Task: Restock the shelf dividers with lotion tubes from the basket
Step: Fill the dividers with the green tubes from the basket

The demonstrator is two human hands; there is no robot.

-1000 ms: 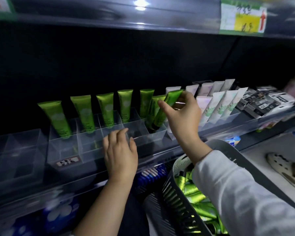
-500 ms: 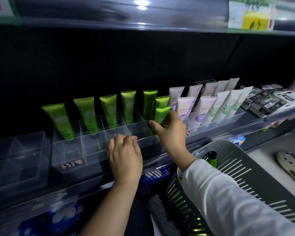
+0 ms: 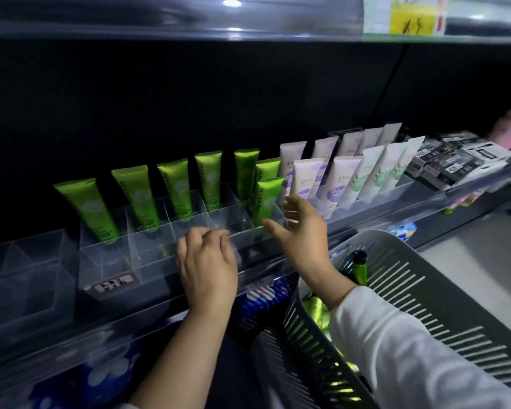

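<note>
Several green lotion tubes [image 3: 136, 199] stand cap-down in clear shelf dividers [image 3: 148, 249] across the middle shelf. The front green tube [image 3: 265, 200] stands in the rightmost green slot. My right hand [image 3: 303, 234] hovers just right of it, fingers spread and empty. My left hand [image 3: 207, 265] rests on the divider's front edge, fingers curled over the clear wall. A grey slotted basket [image 3: 419, 293] at lower right holds more green tubes [image 3: 359, 268], partly hidden by my white sleeve.
White and lilac tubes [image 3: 341, 181] fill the dividers to the right, then dark boxes [image 3: 452, 160]. Empty clear dividers [image 3: 21, 270] sit at the far left. A shelf with a yellow price tag [image 3: 410, 19] hangs overhead; blue packs [image 3: 263, 299] lie on the shelf below.
My right hand lowered a green tube into the front slot, let go of it and drew back open. My left hand stayed on the divider edge.
</note>
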